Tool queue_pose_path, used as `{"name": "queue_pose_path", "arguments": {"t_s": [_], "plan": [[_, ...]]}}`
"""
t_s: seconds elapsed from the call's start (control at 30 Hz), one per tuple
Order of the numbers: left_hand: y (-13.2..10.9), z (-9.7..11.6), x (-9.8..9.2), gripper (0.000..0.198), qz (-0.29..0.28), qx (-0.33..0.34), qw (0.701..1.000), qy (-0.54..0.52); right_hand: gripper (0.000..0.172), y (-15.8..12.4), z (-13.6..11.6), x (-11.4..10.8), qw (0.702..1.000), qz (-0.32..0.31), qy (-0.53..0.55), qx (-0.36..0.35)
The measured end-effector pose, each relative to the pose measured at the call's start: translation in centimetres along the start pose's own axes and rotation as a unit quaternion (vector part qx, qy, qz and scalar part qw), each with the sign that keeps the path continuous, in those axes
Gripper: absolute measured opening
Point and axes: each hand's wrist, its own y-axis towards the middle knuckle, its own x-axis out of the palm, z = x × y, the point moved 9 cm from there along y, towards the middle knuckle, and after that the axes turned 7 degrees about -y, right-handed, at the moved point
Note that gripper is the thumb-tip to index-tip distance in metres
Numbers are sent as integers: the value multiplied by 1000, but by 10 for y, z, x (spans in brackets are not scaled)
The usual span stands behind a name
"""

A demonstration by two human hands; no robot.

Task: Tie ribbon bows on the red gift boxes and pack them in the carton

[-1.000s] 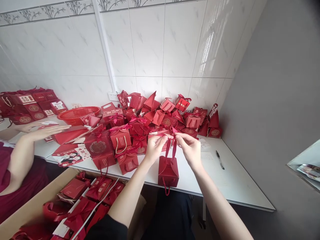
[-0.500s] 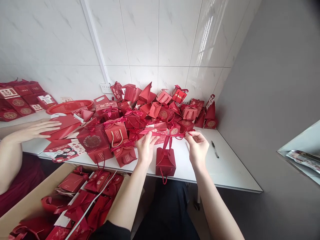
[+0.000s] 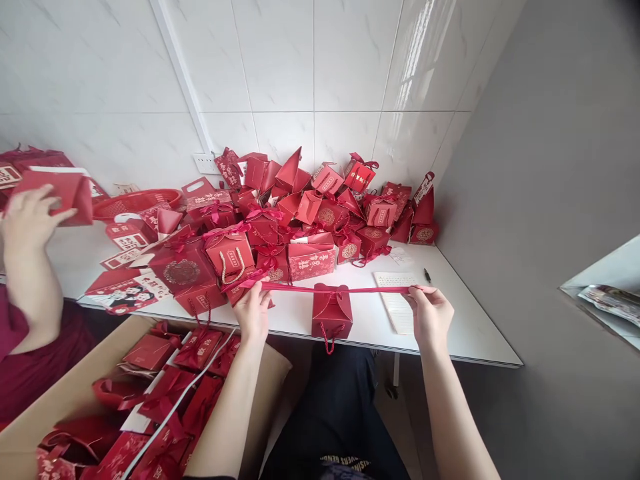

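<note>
A small dark red gift box (image 3: 331,319) with a twisted cord handle stands at the table's front edge. Across its top runs a red ribbon (image 3: 370,290), stretched almost straight to both sides. My left hand (image 3: 251,312) pinches the ribbon left of the box, close to other red boxes. To the right, my right hand (image 3: 431,313) pinches the opposite end above the table. Under that stretch of ribbon lies a notepad (image 3: 395,310) with handwriting, partly covered by my right hand. A black pen (image 3: 427,275) rests beside it.
A heap of red gift boxes (image 3: 313,257) lines the wall. A red plastic basket (image 3: 150,203) sits further left. Below the table's left part stands a cardboard carton (image 3: 113,370) filled with red boxes. At far left a co-worker's hand (image 3: 31,213) holds a red box.
My hands have spread apart, pulling the ribbon from loose loops above the box to a long straight line down at its top. The co-worker's hand has carried a red box up and left.
</note>
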Motion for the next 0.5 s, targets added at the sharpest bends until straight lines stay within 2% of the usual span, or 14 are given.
{"name": "queue_pose_path", "arguments": {"t_s": [0.13,0.33,0.43,0.5], "plan": [[6,1,-23,4,46,-3,999,17,15,4,10,-9,1000,-1,-13,16],[11,4,-34,9,55,-2,997,60,15,6,25,-15,998,-10,-44,42],[11,11,-35,14,16,5,990,137,18,7,34,-20,994,-36,-92,52],[5,31,-28,21,-22,80,973,217,25,7,38,-24,984,-61,-162,53]]}}
